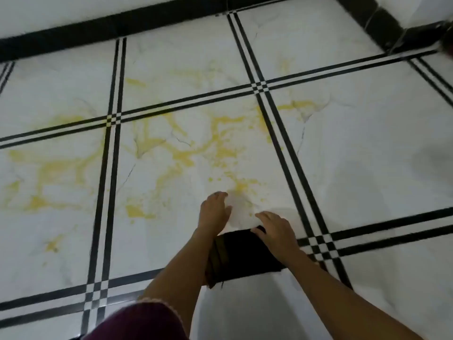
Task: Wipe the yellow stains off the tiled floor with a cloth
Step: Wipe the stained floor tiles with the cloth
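My right hand (pixel 277 231) lies spread flat on the far edge of the dark cloth (pixel 245 258). My left hand (pixel 214 212) hovers loose and empty just beyond it. The yellow stains (pixel 220 143) start right ahead on the tiled floor (pixel 367 143). I'd press both palms on the cloth and push forward in overlapping strokes.

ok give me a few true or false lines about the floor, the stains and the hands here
1. The yellow stains spread over several tiles. True.
2. The tiled floor has red lines between its tiles. False: the lines are black and run in pairs.
3. A dark cloth lies on the floor by the wrists. True.
4. Only one hand is in view. False: the left hand and the right hand both show, low over the floor.
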